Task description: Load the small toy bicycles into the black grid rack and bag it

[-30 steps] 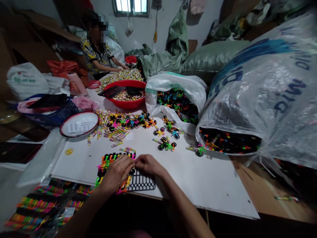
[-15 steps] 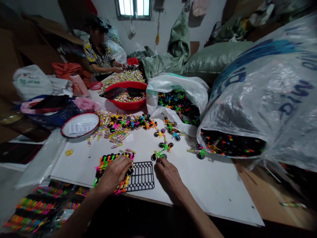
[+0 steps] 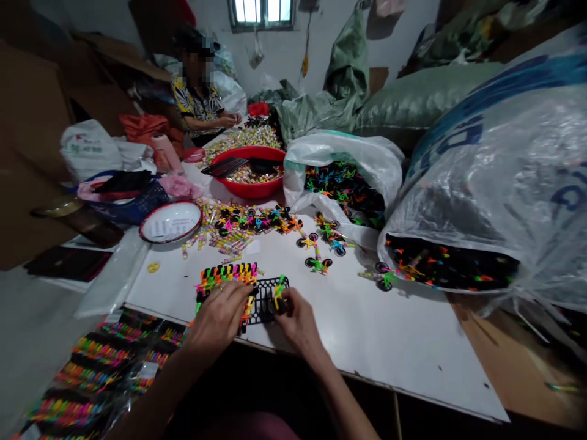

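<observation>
A black plastic rack (image 3: pixel 265 286) lies near the table's front edge, its left part packed with upright toy bicycles (image 3: pixel 229 272) in bright colours. My left hand (image 3: pixel 221 315) is closed over this packed part, fingertips at the last bicycles in the row; what lies under the palm is hidden. Above the rack's right end, my right hand (image 3: pixel 293 315) pinches a green and yellow toy bicycle (image 3: pixel 279 292) that stands upright. The right fingertips are partly hidden behind it. A loose green toy bicycle (image 3: pixel 318 264) lies farther back on the white tabletop (image 3: pixel 367 330).
Candy tubes (image 3: pixel 232 243) and more bicycles are heaped behind the rack. A white dish (image 3: pixel 170 222), a red basin (image 3: pixel 250 188) and open sacks of bicycles (image 3: pixel 342 143) stand around. Packed bags (image 3: pixel 92 366) lie low at left. A person (image 3: pixel 199 101) works at the far end.
My right hand has picked up a green and yellow toy bicycle and brought it left and toward me, onto the rack. The left hand stays over the rack. The view has shifted slightly.
</observation>
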Motion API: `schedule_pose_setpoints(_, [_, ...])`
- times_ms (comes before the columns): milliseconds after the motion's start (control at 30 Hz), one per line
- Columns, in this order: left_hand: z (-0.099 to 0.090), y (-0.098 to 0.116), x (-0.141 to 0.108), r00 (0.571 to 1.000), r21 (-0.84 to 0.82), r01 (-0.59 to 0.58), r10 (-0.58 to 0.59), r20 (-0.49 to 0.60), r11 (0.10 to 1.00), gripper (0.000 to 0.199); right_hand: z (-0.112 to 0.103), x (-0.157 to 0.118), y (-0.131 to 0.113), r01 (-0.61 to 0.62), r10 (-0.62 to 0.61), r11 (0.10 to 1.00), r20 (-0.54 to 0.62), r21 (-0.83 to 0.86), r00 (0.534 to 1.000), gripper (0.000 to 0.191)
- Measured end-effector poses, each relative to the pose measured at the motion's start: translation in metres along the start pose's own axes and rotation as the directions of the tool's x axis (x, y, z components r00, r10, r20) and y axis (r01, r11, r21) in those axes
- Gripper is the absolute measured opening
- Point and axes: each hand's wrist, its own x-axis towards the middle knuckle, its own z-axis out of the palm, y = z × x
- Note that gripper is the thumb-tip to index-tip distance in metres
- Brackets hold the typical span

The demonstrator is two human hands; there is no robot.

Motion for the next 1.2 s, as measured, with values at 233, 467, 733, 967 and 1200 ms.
schedule_pose_setpoints(233, [0.01, 0.019, -0.026, 0.998, -0.001, -0.064, 0.064, -0.011, 0.998, 0.023, 0.05, -0.019, 0.012, 0.118, -0.117, 0.993, -0.068, 0.024, 0.991, 0.011])
schedule_pose_setpoints(467, [0.018, 0.019, -0.027, 1.0, -0.049, 0.028, -0.028, -0.007, 0.998, 0.019, 0.04, -0.025, 0.009, 0.305, -0.277, 0.893, 0.132, -0.33, 0.952, 0.029])
schedule_pose_setpoints(733, [0.022, 0.014, -0.033, 0.995, 0.006, -0.077, 0.077, -0.069, 0.997, 0.023, 0.029, -0.017, 0.002, 0.307, -0.196, 0.899, 0.34, -0.313, 0.92, 0.013])
schedule_pose_setpoints(967, [0.016, 0.018, -0.043, 0.992, 0.021, -0.112, 0.113, -0.064, 0.994, 0.025, -0.078, 0.064, -0.002, -0.037, 0.021, 0.733, -0.031, -0.679, 0.999, 0.022])
schedule_pose_setpoints(1200, [-0.006, 0.008, 0.003, 0.992, 0.049, 0.061, -0.055, -0.116, 0.997, 0.02, -0.093, 0.123, 0.007, -0.137, 0.084, 0.55, -0.109, -0.824, 0.99, 0.025])
